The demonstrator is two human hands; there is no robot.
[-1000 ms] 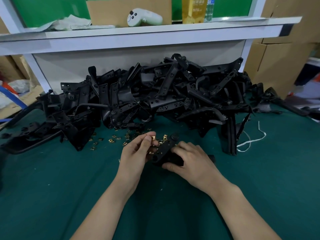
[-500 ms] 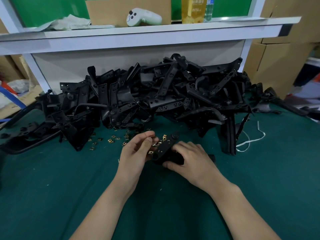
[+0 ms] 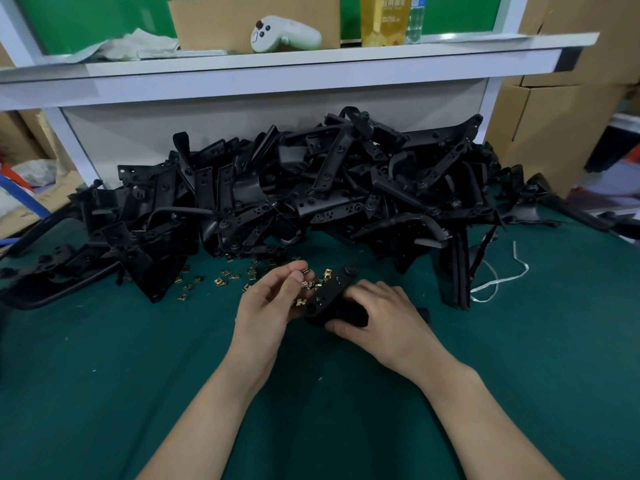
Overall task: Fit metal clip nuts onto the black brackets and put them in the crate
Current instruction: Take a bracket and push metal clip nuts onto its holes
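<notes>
Gripping black bracket with right hand: fingers curled over top, thumb at near edge. Low over green mat, just in front of bracket pile. Long axis diagonal: near end by left hand, far end with round boss pointing away and right, toward pile. Pinching clip nut narrowly in left thumb and fingertips, just beside bracket. Loose clip nuts scattered on mat at left.
</notes>
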